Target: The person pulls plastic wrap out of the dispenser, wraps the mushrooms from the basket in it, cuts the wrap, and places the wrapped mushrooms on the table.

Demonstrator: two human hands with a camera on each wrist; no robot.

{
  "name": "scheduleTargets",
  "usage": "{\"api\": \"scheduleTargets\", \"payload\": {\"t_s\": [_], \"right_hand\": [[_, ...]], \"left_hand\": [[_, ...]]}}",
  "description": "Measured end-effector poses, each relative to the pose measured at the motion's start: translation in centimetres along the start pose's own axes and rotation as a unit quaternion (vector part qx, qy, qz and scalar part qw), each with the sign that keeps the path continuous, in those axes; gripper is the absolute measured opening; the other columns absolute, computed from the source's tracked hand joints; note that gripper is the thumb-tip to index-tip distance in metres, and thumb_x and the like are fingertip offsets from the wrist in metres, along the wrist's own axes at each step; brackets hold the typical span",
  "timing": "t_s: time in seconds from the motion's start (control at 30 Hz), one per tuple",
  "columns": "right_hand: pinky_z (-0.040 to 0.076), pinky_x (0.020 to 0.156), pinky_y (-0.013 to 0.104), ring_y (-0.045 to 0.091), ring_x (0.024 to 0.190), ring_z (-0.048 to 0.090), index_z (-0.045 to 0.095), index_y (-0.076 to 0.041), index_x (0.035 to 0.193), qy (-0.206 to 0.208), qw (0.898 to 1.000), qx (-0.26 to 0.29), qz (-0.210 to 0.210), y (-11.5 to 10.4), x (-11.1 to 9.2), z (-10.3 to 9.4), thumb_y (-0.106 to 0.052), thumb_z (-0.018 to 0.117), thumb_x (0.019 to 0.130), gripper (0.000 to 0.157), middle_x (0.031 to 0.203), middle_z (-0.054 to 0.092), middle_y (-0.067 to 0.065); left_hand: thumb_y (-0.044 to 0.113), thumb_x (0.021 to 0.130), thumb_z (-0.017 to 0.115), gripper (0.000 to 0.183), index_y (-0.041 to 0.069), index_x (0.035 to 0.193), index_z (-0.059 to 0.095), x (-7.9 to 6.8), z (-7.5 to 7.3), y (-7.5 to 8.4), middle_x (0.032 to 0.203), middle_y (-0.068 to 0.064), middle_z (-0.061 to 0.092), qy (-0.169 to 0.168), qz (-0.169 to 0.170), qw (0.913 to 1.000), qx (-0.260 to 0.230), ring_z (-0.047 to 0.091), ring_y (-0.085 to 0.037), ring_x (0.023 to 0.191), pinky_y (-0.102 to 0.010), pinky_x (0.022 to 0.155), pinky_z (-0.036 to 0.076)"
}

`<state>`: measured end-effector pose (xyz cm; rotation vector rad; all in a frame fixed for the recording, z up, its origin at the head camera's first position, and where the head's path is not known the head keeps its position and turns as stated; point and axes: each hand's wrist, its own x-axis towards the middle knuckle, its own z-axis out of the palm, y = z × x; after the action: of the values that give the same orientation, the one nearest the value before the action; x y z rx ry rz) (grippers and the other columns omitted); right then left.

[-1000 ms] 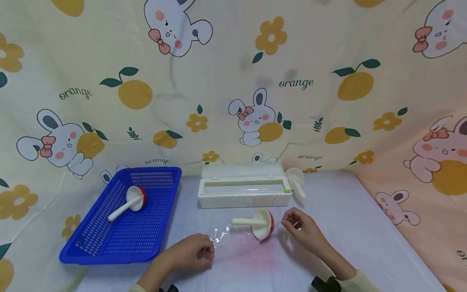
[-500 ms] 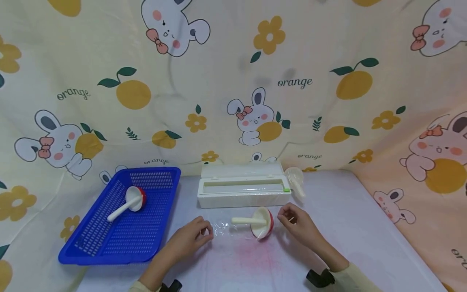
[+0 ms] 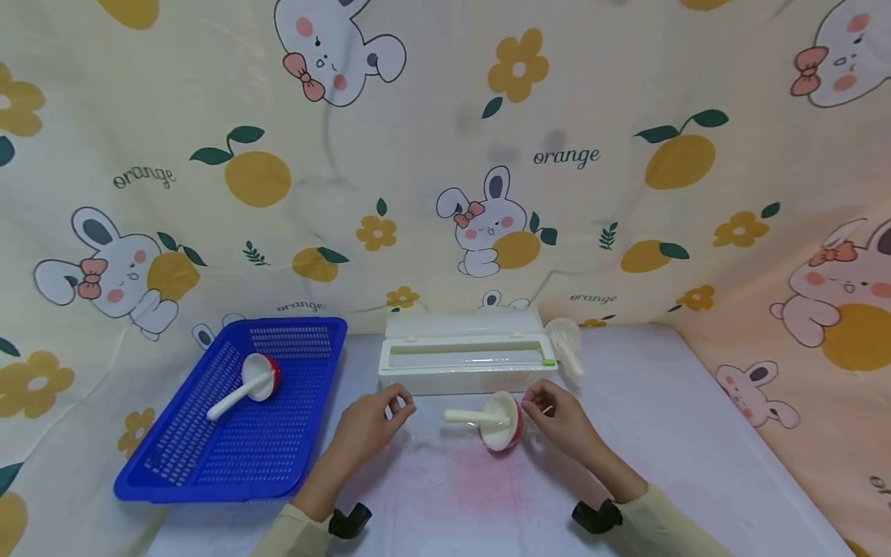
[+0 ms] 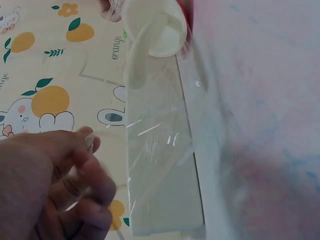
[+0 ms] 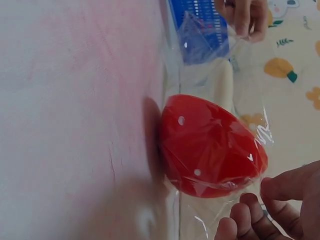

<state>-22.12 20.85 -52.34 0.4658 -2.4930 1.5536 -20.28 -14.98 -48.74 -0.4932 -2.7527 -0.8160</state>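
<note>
Pinching clear film (image 4: 160,135): left hand (image 3: 369,424) and right hand (image 3: 560,418), fingertips nearly together. Left has shifted farther forward, now roughly level with right. Mushroom toy (image 3: 500,422) between them, red cap (image 5: 215,150) just beside right fingers; film seemingly being lifted evenly.

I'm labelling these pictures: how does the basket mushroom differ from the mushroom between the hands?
Clear film shows over the middle mushroom; none shows on the basket mushroom. The basket mushroom's stem points near-left; the middle mushroom's points straight left. Both have red caps and pale stems.
</note>
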Motion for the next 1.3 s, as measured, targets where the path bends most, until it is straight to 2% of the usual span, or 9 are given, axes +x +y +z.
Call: {"api": "scheduleTargets", "payload": {"t_s": [0.1,0.23,0.43,0.57,0.77,0.93,1.13,1.23,1.3], "right_hand": [[0.052,0.068,0.023,0.009,0.076,0.059,0.066,-0.003,0.1,-0.001,1.0,0.003,0.0,0.0,0.3,0.4,0.0,0.076,0.098,0.01,0.087,0.066,0.004],[0.053,0.069,0.024,0.01,0.078,0.06,0.067,-0.005,0.102,-0.01,1.0,-0.002,-0.003,-0.1,0.4,0.8,-0.001,0.076,0.099,0.01,0.089,0.066,0.004],[0.055,0.071,0.024,0.011,0.081,0.061,0.066,-0.01,0.103,-0.02,0.999,-0.019,0.016,-0.3,0.5,1.1,-0.005,0.078,0.098,0.014,0.092,0.066,0.001],[0.055,0.071,0.025,0.012,0.082,0.061,0.065,-0.009,0.105,-0.02,1.0,-0.021,0.009,-0.6,0.6,1.4,-0.007,0.08,0.097,0.017,0.093,0.066,0.001],[0.055,0.071,0.025,0.011,0.08,0.06,0.062,-0.01,0.1,-0.017,0.999,-0.031,0.006,-1.1,0.7,1.8,-0.005,0.081,0.096,0.02,0.089,0.064,0.001],[0.056,0.072,0.026,0.012,0.08,0.06,0.064,-0.01,0.096,-0.02,0.999,-0.042,0.021,-1.1,0.8,2.1,-0.006,0.082,0.095,0.018,0.085,0.064,-0.001],[0.058,0.073,0.027,0.012,0.079,0.062,0.069,-0.01,0.096,-0.023,0.998,-0.049,0.026,-0.9,0.8,2.0,-0.009,0.082,0.096,0.013,0.085,0.066,-0.002],[0.058,0.073,0.027,0.011,0.079,0.063,0.069,-0.01,0.096,-0.024,0.998,-0.049,0.03,-0.9,0.7,2.1,-0.009,0.082,0.096,0.013,0.086,0.067,-0.002],[0.058,0.073,0.027,0.011,0.079,0.063,0.069,-0.01,0.096,-0.027,0.998,-0.048,0.034,-0.9,0.8,2.1,-0.009,0.082,0.096,0.013,0.086,0.067,-0.002]], "left_hand": [[0.027,0.102,0.076,0.006,0.026,0.101,0.07,0.8,0.2,0.2,0.083,0.013,0.07,-0.006,-0.015,0.9997,-0.015,0.053,0.001,0.056,-0.025,0.053,0.043],[0.022,0.102,0.077,0.007,0.023,0.099,0.071,1.8,0.7,0.5,0.088,0.01,0.073,0.007,-0.024,0.999,-0.038,0.06,-0.001,0.062,-0.027,0.056,0.048],[0.01,0.1,0.077,0.008,0.014,0.097,0.071,3.2,1.8,0.9,0.086,0.005,0.071,0.015,-0.019,0.9961,-0.085,0.063,-0.008,0.074,-0.028,0.068,0.054],[0.008,0.099,0.077,0.013,0.009,0.103,0.065,3.7,2.9,1.2,0.086,0.002,0.068,0.003,-0.009,0.9944,-0.105,0.062,-0.009,0.073,-0.027,0.066,0.054],[0.006,0.097,0.08,0.026,0.008,0.102,0.054,4.0,4.9,1.5,0.084,-0.001,0.068,-0.008,0.005,0.9921,-0.125,0.064,-0.01,0.075,-0.026,0.065,0.055],[0.009,0.097,0.081,0.024,0.011,0.099,0.057,3.9,5.9,1.6,0.087,0.0,0.071,-0.013,0.007,0.9927,-0.12,0.067,-0.01,0.079,-0.026,0.071,0.056],[0.017,0.098,0.08,0.006,0.018,0.097,0.074,3.5,5.8,1.8,0.089,0.007,0.075,-0.033,0.026,0.9965,-0.072,0.066,-0.008,0.082,-0.029,0.074,0.055],[0.021,0.101,0.076,0.006,0.017,0.103,0.081,3.0,5.8,1.7,0.096,0.005,0.079,-0.05,0.041,0.9969,-0.046,0.072,-0.014,0.092,-0.037,0.082,0.058],[0.015,0.103,0.072,0.011,0.016,0.106,0.082,2.7,5.7,1.5,0.104,0.003,0.079,-0.072,0.056,0.9954,-0.028,0.072,-0.019,0.103,-0.041,0.09,0.058]]}}
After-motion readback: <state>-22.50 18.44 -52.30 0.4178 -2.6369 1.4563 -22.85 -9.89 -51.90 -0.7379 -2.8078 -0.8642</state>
